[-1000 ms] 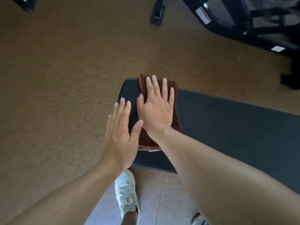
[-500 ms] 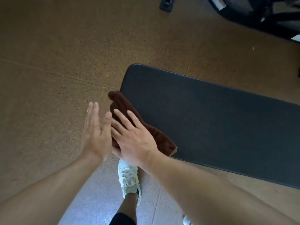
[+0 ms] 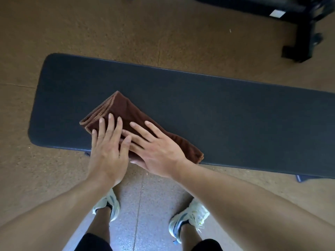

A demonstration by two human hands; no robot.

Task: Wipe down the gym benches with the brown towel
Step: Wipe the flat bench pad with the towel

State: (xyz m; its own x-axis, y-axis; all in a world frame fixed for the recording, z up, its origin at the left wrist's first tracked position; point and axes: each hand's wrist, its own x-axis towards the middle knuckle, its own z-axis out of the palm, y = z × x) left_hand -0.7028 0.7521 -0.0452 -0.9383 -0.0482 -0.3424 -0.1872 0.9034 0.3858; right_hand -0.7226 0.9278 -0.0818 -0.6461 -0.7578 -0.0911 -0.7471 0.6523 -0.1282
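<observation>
Head view: both my hands press flat, fingers spread, on the folded brown towel, which now lies diagonally on the near edge of the dark bench pad; half a second ago it hung off the pad's left corner. My left hand has come onto the cloth, its thumb over my right hand. Black equipment frame is cut off at top right. My palms hide the towel's middle.
</observation>
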